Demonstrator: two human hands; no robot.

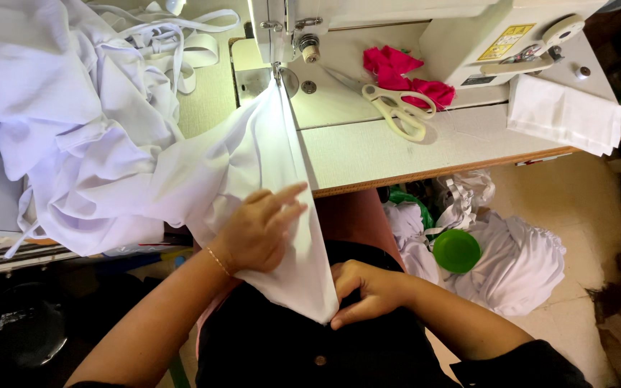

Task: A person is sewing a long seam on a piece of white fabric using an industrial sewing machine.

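So the white fabric point(267, 172) is a thin, slightly sheer cotton-looking cloth, plain white with no print, and it's pulled into a long taut triangle that runs from the needle area of the sewing machine point(368, 21) down off the table edge point(425, 172) to the person's lap. There's a crisp folded edge running down its right side, almost like a straight crease, while the rest of it bunches into a big wrinkled heap up and to the left of the left hand. The left hand point(256, 230) lies flat on top of the cloth with fingers stretched out and loose, pressing it down rather than grabbing it; there's a thin bracelet at the wrist. The right hand point(368, 291) is lower, just below and to the right of the left one, fingers curled in and pinching the bottom tip of the fabric. Beyond the hands on the table sit scissors point(397, 108) with pale handles, touching a scrap of pink cloth point(404, 72). Off to the right of the right hand, a green lid point(456, 250) rests on another pile of white cloth point(519, 266) on the floor.
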